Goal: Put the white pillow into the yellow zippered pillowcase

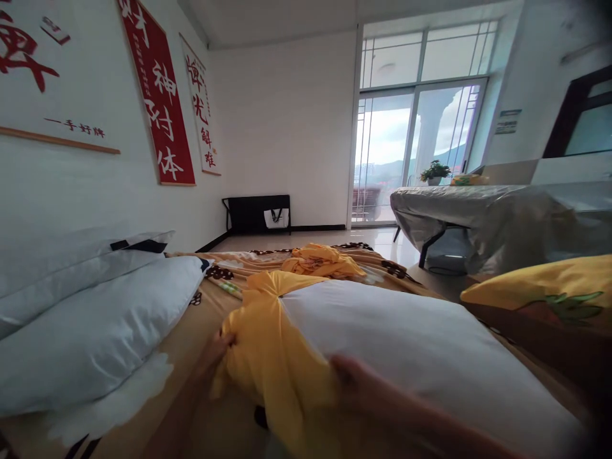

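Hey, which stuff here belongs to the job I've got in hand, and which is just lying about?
In the job:
- yellow pillowcase, gripped by your left hand; your right hand, blurred, is at its edge
- large white pillow, partly covered by it

Lying about, apparently:
- white pillows at left, perhaps related
- crumpled yellow cloth, perhaps related
- potted plant
- red hanging scroll

Plump white fabric pillow lying flat on tan patterned blanket. Wrinkled yellow cloth pillowcase covers one end only.

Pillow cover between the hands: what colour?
Yellow cover; head view, the only one.
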Tool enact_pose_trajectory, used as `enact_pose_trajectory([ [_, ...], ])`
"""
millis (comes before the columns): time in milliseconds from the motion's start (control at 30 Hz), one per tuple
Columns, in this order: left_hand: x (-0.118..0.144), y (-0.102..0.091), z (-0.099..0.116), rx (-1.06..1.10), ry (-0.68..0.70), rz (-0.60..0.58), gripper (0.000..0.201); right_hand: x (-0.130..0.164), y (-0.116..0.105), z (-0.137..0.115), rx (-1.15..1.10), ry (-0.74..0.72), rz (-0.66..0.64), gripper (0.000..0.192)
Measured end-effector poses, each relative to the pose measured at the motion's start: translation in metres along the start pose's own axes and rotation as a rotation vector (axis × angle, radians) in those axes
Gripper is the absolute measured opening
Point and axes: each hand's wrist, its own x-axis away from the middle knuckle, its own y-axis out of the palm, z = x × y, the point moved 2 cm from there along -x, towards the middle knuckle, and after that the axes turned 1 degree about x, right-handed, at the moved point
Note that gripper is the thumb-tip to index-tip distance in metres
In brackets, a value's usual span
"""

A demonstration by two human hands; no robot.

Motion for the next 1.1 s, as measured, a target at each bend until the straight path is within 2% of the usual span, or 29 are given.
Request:
enact_pose_trajectory([
  [100, -0.008, -0.004, -0.010, -0.054, 0.024, 0.033, 0.025, 0.008, -0.032, 0.000, -0.251, 0.216, 0.102, 0.039],
  [167, -0.007, -0.005, -0.014, -0.072, 0.018, 0.010, 0.024, 0.012, -0.045, 0.002, -0.279, 0.262, 0.080, 0.039],
  [267, 0.003, -0.017, -0.019, -0.087, 0.003, -0.028, 0.029, 0.018, -0.044, 0.008, -0.220, 0.215, -0.054, 0.034],
  [333, 0.014, -0.033, -0.021, -0.081, -0.021, -0.112, 0.042, 0.018, -0.037, 0.010, -0.154, 0.146, -0.113, 0.036],
  [367, 0.019, -0.042, -0.023, -0.084, -0.031, -0.147, 0.048, 0.016, -0.034, 0.008, -0.091, 0.097, -0.110, 0.036],
  [433, 0.030, -0.062, -0.024, -0.122, -0.019, -0.144, 0.054, 0.011, -0.027, 0.000, 0.112, -0.010, -0.004, 0.038],
  [500, 0.039, -0.079, -0.025, -0.186, 0.061, 0.007, 0.055, 0.002, -0.020, -0.014, 0.359, -0.131, 0.157, 0.043],
  [567, 0.045, -0.090, -0.029, -0.270, 0.170, 0.194, 0.053, -0.008, -0.009, -0.029, 0.557, -0.258, 0.240, 0.048],
  [667, 0.051, -0.093, -0.041, -0.420, 0.342, 0.416, 0.050, -0.025, 0.015, -0.046, 0.741, -0.454, 0.197, 0.037],
  [767, 0.054, -0.091, -0.058, -0.503, 0.424, 0.478, 0.050, -0.039, 0.038, -0.057, 0.930, -0.596, 0.109, 0.023],
  [900, 0.057, -0.090, -0.070, -0.525, 0.293, 0.409, 0.054, -0.055, 0.060, -0.065, 1.116, -0.678, 0.058, 0.017],
  [1000, 0.061, -0.089, -0.065, -0.566, 0.159, 0.279, 0.055, -0.072, 0.070, -0.062, 1.173, -0.656, 0.107, 0.018],
  [1067, 0.063, -0.087, -0.060, -0.474, 0.097, 0.167, 0.056, -0.084, 0.076, -0.058, 1.205, -0.624, 0.131, 0.018],
  [1100, 0.063, -0.086, -0.059, -0.357, 0.073, 0.113, 0.056, -0.090, 0.078, -0.056, 1.221, -0.614, 0.123, 0.017],
])
